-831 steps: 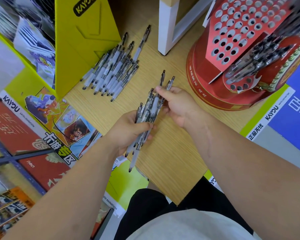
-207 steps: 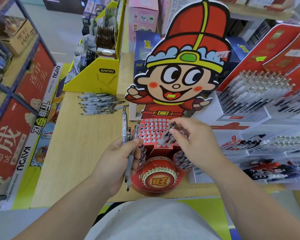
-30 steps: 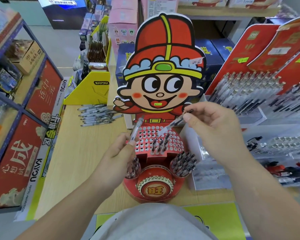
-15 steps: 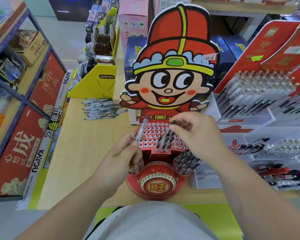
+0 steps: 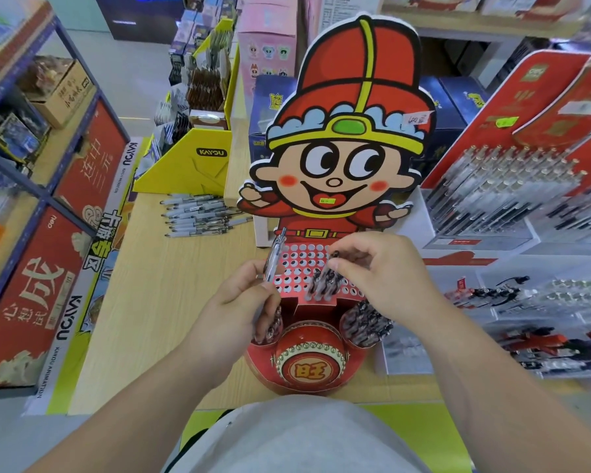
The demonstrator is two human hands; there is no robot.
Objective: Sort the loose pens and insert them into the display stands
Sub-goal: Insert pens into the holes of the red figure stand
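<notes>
Pinching a dark-topped pen (image 5: 331, 260) at the display stand (image 5: 302, 268)'s holed panel with the right hand (image 5: 379, 279); gripping a clear pen (image 5: 274, 259) upright in the left hand (image 5: 236, 312) alongside.

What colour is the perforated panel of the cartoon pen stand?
The perforated panel is red; the head view shows it best.

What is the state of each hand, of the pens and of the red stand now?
left hand: grips clear pen, tilted.
right hand: pinches dark-topped pen at the hole panel.
hole panel: mostly empty holes, a few pens inserted.
loose pens: lie grouped on the table.
</notes>
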